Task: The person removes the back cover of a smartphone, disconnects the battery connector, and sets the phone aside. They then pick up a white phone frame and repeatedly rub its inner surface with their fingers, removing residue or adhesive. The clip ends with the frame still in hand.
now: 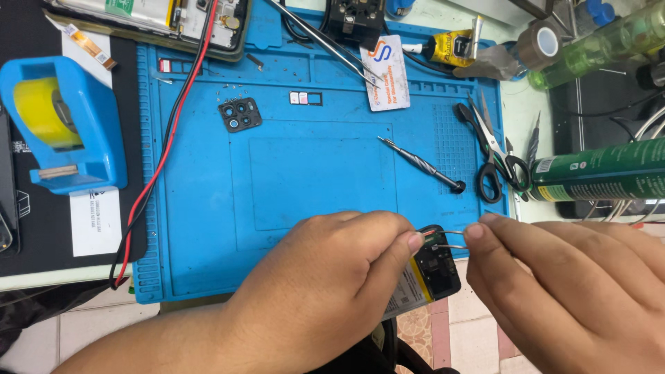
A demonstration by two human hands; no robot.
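Observation:
My left hand (325, 284) grips an opened phone (433, 270), back cover off, its black inner frame and battery showing, held off the near edge of the blue work mat (208, 208). My right hand (561, 291) pinches thin metal tweezers (454, 239) whose tips touch the phone's upper end. Both hands sit close together at the lower right. Most of the phone is hidden by my left fingers.
On the mat lie a screwdriver (422, 165), scissors (493, 156), a black camera cover (240, 115) and a card (385, 73). A blue tape dispenser (62, 125) stands left. Red and black wires (163, 152) run down the mat's left side. A green spray can (603, 170) lies right.

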